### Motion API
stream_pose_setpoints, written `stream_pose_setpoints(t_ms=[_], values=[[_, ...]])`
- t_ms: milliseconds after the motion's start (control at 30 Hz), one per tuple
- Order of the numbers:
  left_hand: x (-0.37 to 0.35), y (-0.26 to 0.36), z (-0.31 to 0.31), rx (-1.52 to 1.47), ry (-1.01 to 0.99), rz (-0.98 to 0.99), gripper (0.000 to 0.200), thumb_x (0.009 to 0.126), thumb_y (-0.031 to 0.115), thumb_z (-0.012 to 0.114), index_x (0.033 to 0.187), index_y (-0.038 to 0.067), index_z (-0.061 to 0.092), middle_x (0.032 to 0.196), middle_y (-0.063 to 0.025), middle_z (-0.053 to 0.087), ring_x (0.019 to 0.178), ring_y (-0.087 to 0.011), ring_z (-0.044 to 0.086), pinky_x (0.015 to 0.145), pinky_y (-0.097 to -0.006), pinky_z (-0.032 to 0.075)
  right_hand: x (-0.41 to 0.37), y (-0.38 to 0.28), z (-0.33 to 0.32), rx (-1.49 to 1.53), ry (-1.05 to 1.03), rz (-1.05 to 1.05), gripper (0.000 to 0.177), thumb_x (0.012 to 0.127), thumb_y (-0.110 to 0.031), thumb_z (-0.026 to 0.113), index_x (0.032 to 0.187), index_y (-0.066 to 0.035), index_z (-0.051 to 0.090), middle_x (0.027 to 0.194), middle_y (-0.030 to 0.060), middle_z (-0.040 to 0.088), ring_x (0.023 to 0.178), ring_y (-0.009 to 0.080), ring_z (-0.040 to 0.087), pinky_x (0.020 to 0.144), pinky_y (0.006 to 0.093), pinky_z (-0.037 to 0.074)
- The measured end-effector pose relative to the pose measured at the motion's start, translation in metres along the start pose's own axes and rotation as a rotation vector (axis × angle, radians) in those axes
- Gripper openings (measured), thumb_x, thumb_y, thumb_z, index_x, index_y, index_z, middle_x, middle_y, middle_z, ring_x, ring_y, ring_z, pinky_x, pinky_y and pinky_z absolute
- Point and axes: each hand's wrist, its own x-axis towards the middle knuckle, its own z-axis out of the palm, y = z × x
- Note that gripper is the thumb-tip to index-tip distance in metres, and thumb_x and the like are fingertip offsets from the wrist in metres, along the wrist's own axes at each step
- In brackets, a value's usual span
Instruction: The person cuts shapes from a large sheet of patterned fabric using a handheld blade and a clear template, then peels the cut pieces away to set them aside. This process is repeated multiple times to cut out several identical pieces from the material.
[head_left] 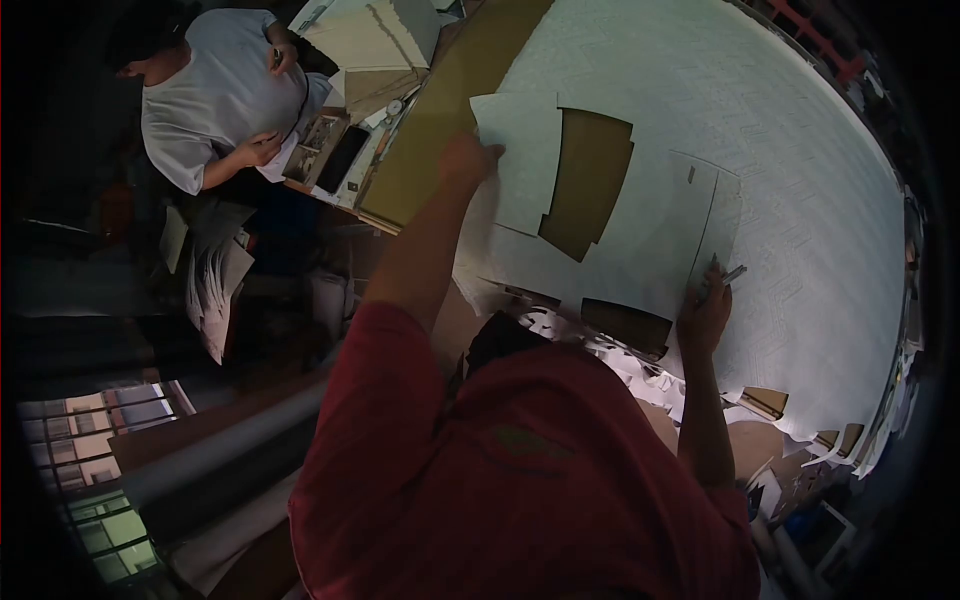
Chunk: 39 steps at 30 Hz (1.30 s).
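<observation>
My left hand [468, 161] is closed at the left edge of a flat pale panel [520, 165], its thumb lying over the top face. The hidden fingers appear to be beneath the edge. Right of that panel, a brown shape with stepped corners [590, 180] shows between pale areas of material. My right hand [706, 312] is closed around a slim, silvery pen-like tool [735, 272], whose exact kind I cannot make out. It rests near the lower right edge of another pale panel [655, 235], which has a small dark slot near its upper corner.
Textured white sheet material [800, 220] covers much of the table. A bare brown board strip [430, 130] runs along the left. Beyond it stand an open parts box [318, 145] and a white stack [370, 35]. Another person [230, 95] is at the upper left.
</observation>
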Motion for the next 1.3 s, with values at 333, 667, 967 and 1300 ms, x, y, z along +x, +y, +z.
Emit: stream_pose_setpoints(t_ms=[333,667,967,1300], values=[[0.039,-0.086,-0.027,0.25,0.428,0.218,0.048,0.091,0.03,0.076,0.126,0.0,0.06,0.128,-0.0283,0.062,0.113,-0.0481,0.064,0.094,-0.0545,0.051,0.0,-0.01,0.0,-0.086,0.071,-0.034,0.038,0.089,-0.007,0.074,0.121,-0.004,0.054,0.145,0.0225,0.06,0.124,0.0466,0.057,0.104,0.0509,0.049],[-0.019,0.062,0.074,-0.265,0.128,1.086,0.067,0.091,0.029,0.079,0.147,0.007,0.051,0.149,-0.0258,0.048,0.138,-0.0453,0.046,0.114,-0.0501,0.041,-0.015,-0.015,0.003,-0.06,0.213,0.033,0.053,0.085,-0.018,0.084,0.127,-0.006,0.054,0.14,0.0244,0.062,0.121,0.0459,0.061,0.1,0.0493,0.053],[-0.036,0.146,0.125,-0.003,0.05,1.545,0.082,0.087,0.057,0.076,0.152,0.015,0.051,0.157,-0.0263,0.041,0.146,-0.0462,0.039,0.12,-0.061,0.028,-0.037,-0.025,0.003,-0.048,0.104,-0.009,0.061,0.082,-0.022,0.087,0.13,-0.007,0.053,0.145,0.024,0.058,0.13,0.0471,0.054,0.103,0.0485,0.053],[0.006,0.16,0.122,0.002,0.055,1.529,0.08,0.088,0.059,0.074,0.15,0.012,0.054,0.16,-0.0253,0.039,0.147,-0.0443,0.04,0.121,-0.0591,0.028,-0.015,-0.012,-0.005,0.035,0.075,-0.049,0.056,0.083,-0.016,0.086,0.127,-0.01,0.052,0.146,0.0211,0.059,0.13,0.0446,0.058,0.106,0.0486,0.052]])
